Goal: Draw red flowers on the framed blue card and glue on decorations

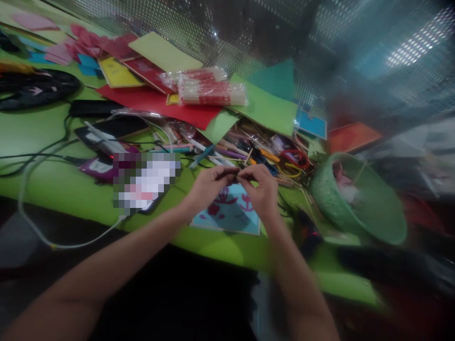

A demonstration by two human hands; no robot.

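Observation:
My left hand (pixel 215 183) and my right hand (pixel 260 185) meet fingertip to fingertip above a blue card (pixel 227 222) with dark pink flower and leaf shapes on it. Both hands are closed in a pinch. Whatever lies between the fingertips is small and dark, too blurred to name. The card rests near the front edge of the green table, partly covered by my hands. Just beyond them are scissors with orange and red handles (pixel 295 163) among loose pencils and thin sticks.
A phone (pixel 156 177) with a white cable lies to the left. Behind are coloured paper sheets (pixel 156 104) and plastic-wrapped stick packs (pixel 213 90). At right a green basket (pixel 322 199) stands tilted. A black palette-shaped thing (pixel 42 87) lies far left.

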